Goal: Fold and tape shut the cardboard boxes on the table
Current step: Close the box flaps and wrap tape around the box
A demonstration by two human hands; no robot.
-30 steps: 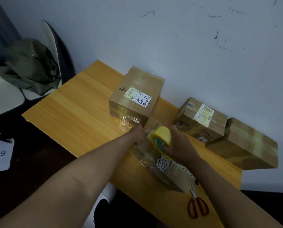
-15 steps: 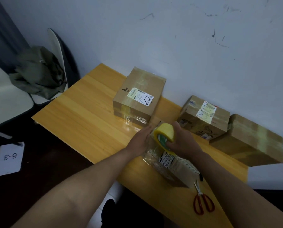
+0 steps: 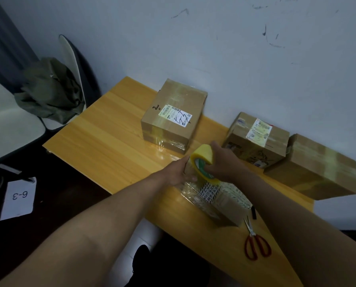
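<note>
We're mid-taping: right hand (image 3: 224, 166) fingers curled round the tape roll (image 3: 203, 162), left hand (image 3: 178, 172) fingers wrapped on the box (image 3: 218, 199) end at the worktop (image 3: 111, 146) front edge. Next, probably pull tape along, then scissors (image 3: 255, 243)

Makeshift packing room: taped parcels (image 3: 174, 119) on wooden table (image 3: 102, 141), scuffed wall (image 3: 235, 48).

Yellow tape roll (image 3: 202, 157), red-handled scissors (image 3: 255, 244), brown boxes (image 3: 174, 119)
</note>
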